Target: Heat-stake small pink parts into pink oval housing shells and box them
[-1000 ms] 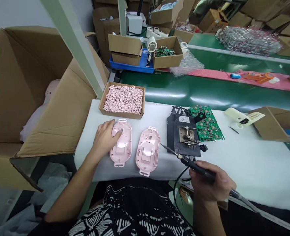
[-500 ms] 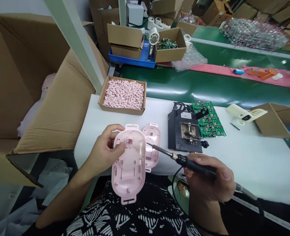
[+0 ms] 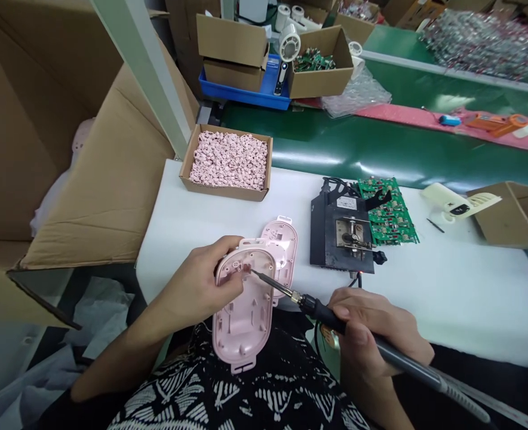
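Observation:
My left hand (image 3: 201, 286) grips a pink oval plastic shell (image 3: 243, 313) by its upper left edge and holds it tilted above my lap, inner side up. My right hand (image 3: 375, 337) is closed round a black soldering iron (image 3: 335, 319). The iron's tip touches a small part inside the top of the held shell. A second pink shell (image 3: 284, 248) lies flat on the white table (image 3: 447, 292) just behind the first.
A cardboard box of small pink parts (image 3: 228, 160) sits at the table's back left. A black soldering stand (image 3: 342, 233) and green circuit boards (image 3: 387, 212) lie to the right. A green conveyor belt (image 3: 358, 149) runs behind. Large open cartons (image 3: 67, 149) stand at left.
My left hand lifted one pink shell off the table and brought it toward me. My right hand moved the iron left until its tip reached the inside of that shell.

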Demonstrator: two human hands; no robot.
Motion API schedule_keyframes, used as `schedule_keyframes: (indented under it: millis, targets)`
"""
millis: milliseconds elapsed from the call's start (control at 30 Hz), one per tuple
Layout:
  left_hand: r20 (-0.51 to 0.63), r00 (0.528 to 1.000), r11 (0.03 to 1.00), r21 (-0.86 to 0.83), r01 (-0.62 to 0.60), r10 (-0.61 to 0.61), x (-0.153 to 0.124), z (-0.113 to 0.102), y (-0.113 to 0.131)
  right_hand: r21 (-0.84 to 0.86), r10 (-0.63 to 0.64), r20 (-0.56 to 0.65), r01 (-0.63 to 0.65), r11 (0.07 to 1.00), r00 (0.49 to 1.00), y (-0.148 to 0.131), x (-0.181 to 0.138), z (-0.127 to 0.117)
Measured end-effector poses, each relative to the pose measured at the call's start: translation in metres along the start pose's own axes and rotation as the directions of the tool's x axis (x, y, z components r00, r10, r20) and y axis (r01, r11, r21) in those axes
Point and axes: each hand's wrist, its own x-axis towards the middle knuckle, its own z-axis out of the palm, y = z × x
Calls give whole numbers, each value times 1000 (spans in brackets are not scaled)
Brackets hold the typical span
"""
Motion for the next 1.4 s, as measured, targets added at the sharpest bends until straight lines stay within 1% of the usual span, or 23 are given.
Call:
schedule_keyframes:
  millis: [100, 167, 433, 567, 733, 933, 1167, 1400]
  targets:
    - [7, 1000, 999, 44, 2, -2, -1, 0, 2, -22, -36, 56, 37, 999, 998, -3, 4, 3]
    - [9, 1000, 998, 64, -4, 4, -1, 0, 3, -31, -46, 69, 48, 998, 997, -3, 6, 5]
    - [23, 999, 997, 75, -25, 23, -2, 0, 4, -45, -55, 81, 59, 997, 995, 0, 8, 10]
    - [41, 999, 998, 69, -16, 13, -3, 1, 4, -54, -46, 73, 50, 997, 996, -1, 8, 9]
    - [36, 999, 997, 69, -37, 35, -2, 1, 3, -60, -43, 89, 49, 997, 995, -2, 9, 10]
    - [40, 998, 996, 71, -45, 42, -2, 1, 3, -85, -30, 62, 35, 996, 998, 1, 5, 9]
    - [48, 999, 996, 80, -24, 20, -2, 0, 3, -75, -41, 94, 48, 996, 995, 0, 10, 9]
    - [36, 999, 996, 81, -33, 30, -2, 1, 5, -121, -38, 71, 47, 992, 997, 0, 8, 10]
